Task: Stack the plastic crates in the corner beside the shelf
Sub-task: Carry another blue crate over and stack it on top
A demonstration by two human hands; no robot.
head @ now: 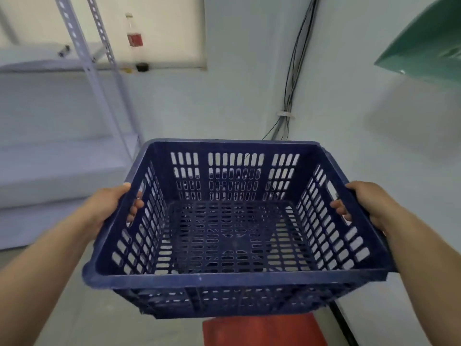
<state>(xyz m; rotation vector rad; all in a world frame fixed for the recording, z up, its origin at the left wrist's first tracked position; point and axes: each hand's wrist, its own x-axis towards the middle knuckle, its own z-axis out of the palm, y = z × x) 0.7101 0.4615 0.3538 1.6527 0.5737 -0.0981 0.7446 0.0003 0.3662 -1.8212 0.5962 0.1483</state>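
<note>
I hold an empty dark blue slotted plastic crate in front of me, up in the air and roughly level. My left hand grips its left handle slot, fingers poking through to the inside. My right hand grips the right handle slot the same way. Through the crate's far wall slots I glimpse something dark behind it, too hidden to tell what. The room corner with a bundle of cables lies straight beyond the crate. The white metal shelf stands to the left of that corner.
A clear bottle with a red label stands on a ledge beside the shelf post. A red object sits on the floor below the crate. A green panel juts in at upper right. White walls close in ahead and to the right.
</note>
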